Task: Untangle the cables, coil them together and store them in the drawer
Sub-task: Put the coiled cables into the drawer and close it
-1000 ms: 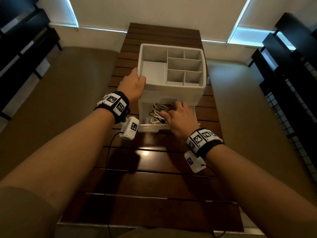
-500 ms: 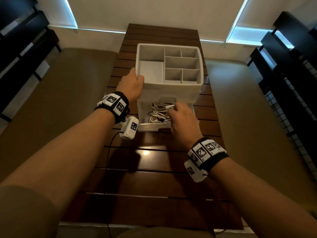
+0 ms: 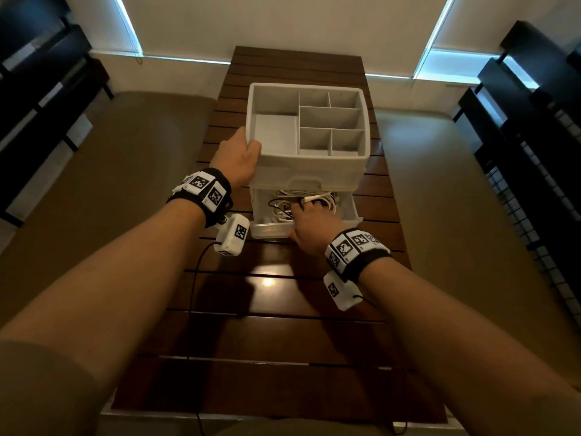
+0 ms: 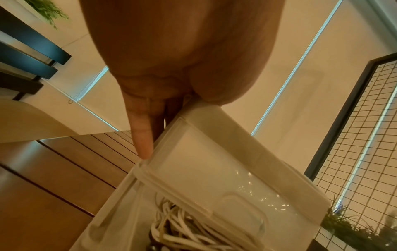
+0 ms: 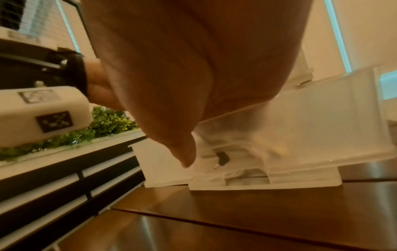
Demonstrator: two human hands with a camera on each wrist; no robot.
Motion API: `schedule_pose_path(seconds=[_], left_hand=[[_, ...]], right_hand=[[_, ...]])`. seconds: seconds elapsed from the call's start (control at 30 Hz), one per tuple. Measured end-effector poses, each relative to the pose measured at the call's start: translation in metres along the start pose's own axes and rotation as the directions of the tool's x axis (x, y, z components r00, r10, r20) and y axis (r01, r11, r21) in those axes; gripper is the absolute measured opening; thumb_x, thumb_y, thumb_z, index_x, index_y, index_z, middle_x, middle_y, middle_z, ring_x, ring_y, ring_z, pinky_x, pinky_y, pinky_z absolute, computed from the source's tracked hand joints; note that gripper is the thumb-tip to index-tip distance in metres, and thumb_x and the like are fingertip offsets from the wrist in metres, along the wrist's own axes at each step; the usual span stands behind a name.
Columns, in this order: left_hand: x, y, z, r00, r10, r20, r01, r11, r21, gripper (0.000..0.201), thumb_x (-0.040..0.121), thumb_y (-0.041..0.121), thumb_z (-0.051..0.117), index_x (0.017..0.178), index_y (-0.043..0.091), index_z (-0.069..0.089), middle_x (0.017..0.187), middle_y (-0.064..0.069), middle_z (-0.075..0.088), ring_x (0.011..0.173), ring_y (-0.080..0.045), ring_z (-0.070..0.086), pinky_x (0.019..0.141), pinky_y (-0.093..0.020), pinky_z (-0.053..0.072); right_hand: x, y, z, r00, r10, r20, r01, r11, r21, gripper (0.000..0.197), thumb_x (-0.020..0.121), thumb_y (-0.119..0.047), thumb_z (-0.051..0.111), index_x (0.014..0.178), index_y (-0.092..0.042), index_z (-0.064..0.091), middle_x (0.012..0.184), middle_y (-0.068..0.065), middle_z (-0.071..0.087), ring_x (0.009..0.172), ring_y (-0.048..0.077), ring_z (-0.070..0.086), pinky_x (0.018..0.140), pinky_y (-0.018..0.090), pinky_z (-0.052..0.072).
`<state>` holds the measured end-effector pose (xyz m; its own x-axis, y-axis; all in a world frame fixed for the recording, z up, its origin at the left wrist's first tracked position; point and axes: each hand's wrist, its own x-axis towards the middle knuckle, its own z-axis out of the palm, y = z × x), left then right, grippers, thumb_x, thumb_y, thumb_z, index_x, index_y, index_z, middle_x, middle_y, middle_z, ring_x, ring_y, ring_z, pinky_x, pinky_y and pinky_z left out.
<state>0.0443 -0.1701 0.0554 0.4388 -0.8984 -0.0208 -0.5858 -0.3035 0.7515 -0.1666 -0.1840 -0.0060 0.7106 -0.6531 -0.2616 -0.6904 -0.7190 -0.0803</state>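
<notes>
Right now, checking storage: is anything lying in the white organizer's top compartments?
No, the white plastic organizer's top compartments are bare; the white and black cables lie in the drawer below.

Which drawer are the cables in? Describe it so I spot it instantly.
On the brown slatted table stands a white organiser with empty open-top compartments. The drawer is the clear one pulled out at its base, below a shut drawer, and alone holds cables.

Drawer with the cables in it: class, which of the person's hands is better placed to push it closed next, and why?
Probably the right hand: it is already at the open drawer, over the cables. The left hand grips the organizer corner, steadying it.
</notes>
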Motion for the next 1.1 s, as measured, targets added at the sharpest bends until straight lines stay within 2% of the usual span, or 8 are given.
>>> schedule_pose_path(seconds=[0.1, 0.23, 0.4, 0.53, 0.63, 0.73, 0.97, 1.1], left_hand=[[-0.001, 0.000, 0.002, 1.000, -0.012, -0.022, 0.012, 1.000, 0.004, 0.053, 0.093, 0.045, 0.036, 0.132, 0.015, 0.054, 0.121, -0.015, 0.067, 0.105, -0.037, 0.064, 0.094, -0.052, 0.056], [-0.002, 0.000, 0.004, 0.999, -0.022, -0.026, 0.022, 1.000, 0.019, 0.055, 0.091, 0.047, 0.034, 0.132, 0.015, 0.053, 0.123, -0.016, 0.066, 0.106, -0.040, 0.063, 0.094, -0.054, 0.056], [-0.004, 0.000, 0.002, 0.999, -0.032, -0.019, 0.032, 0.999, 0.007, 0.059, 0.089, 0.049, 0.034, 0.134, 0.017, 0.053, 0.125, -0.015, 0.066, 0.108, -0.039, 0.063, 0.096, -0.053, 0.056], [-0.005, 0.000, 0.001, 0.999, -0.030, -0.011, 0.030, 0.999, 0.013, 0.059, 0.088, 0.049, 0.034, 0.133, 0.016, 0.053, 0.124, -0.016, 0.066, 0.108, -0.041, 0.063, 0.095, -0.053, 0.056], [-0.005, 0.001, 0.001, 1.000, -0.022, -0.016, 0.023, 0.999, 0.025, 0.055, 0.088, 0.047, 0.034, 0.128, 0.015, 0.054, 0.119, -0.017, 0.066, 0.104, -0.041, 0.062, 0.093, -0.053, 0.055], [-0.005, 0.002, 0.002, 0.999, -0.026, -0.020, 0.026, 0.999, 0.028, 0.052, 0.088, 0.047, 0.034, 0.126, 0.017, 0.054, 0.117, -0.017, 0.066, 0.102, -0.041, 0.062, 0.092, -0.054, 0.056], [-0.007, 0.001, 0.001, 0.999, -0.029, -0.016, 0.029, 0.999, 0.033, 0.049, 0.089, 0.045, 0.034, 0.124, 0.017, 0.053, 0.117, -0.016, 0.066, 0.103, -0.041, 0.062, 0.093, -0.054, 0.055], [-0.006, 0.001, 0.002, 0.999, -0.040, -0.009, 0.040, 0.999, 0.029, 0.052, 0.088, 0.046, 0.033, 0.127, 0.018, 0.054, 0.119, -0.016, 0.066, 0.105, -0.042, 0.061, 0.095, -0.055, 0.054]], right_hand=[[-0.014, 0.003, -0.002, 0.998, -0.049, -0.025, 0.049, 0.999, -0.023, 0.051, 0.104, -0.034, 0.050, 0.148, -0.009, 0.041, 0.135, 0.017, 0.060, 0.116, 0.039, 0.061, 0.089, 0.047, 0.053], [-0.042, 0.011, -0.006, 0.927, -0.171, -0.335, 0.158, 0.985, -0.066, 0.019, 0.101, -0.024, 0.053, 0.108, -0.014, 0.067, 0.106, 0.006, 0.068, 0.095, 0.030, 0.066, 0.066, 0.038, 0.048], [-0.045, 0.021, -0.003, 0.914, -0.131, -0.385, 0.131, 0.991, -0.027, 0.067, 0.088, -0.026, 0.072, 0.149, -0.012, 0.049, 0.144, 0.013, 0.053, 0.131, 0.032, 0.050, 0.105, 0.045, 0.048], [-0.038, 0.021, 0.007, 0.931, -0.170, -0.323, 0.181, 0.983, 0.005, 0.044, 0.095, -0.019, 0.059, 0.137, -0.009, 0.061, 0.134, 0.015, 0.061, 0.123, 0.036, 0.057, 0.104, 0.047, 0.048], [-0.044, 0.016, 0.002, 0.825, -0.167, -0.539, 0.230, 0.972, 0.050, 0.023, 0.097, -0.026, 0.055, 0.100, -0.010, 0.071, 0.099, 0.009, 0.065, 0.091, 0.028, 0.061, 0.077, 0.040, 0.051], [-0.052, 0.023, -0.001, 0.724, 0.061, -0.688, 0.128, 0.967, 0.220, 0.017, 0.094, -0.011, 0.063, 0.111, -0.007, 0.065, 0.109, 0.010, 0.056, 0.095, 0.023, 0.056, 0.073, 0.031, 0.051], [-0.036, 0.030, 0.011, 0.899, 0.011, -0.438, 0.090, 0.974, 0.210, 0.012, 0.097, -0.012, 0.058, 0.096, -0.007, 0.069, 0.099, 0.009, 0.060, 0.083, 0.031, 0.060, 0.065, 0.034, 0.037], [-0.031, 0.020, 0.016, 0.934, -0.192, -0.301, 0.265, 0.938, 0.225, 0.028, 0.102, -0.028, 0.058, 0.114, -0.008, 0.073, 0.120, 0.010, 0.065, 0.108, 0.029, 0.062, 0.091, 0.046, 0.053]])
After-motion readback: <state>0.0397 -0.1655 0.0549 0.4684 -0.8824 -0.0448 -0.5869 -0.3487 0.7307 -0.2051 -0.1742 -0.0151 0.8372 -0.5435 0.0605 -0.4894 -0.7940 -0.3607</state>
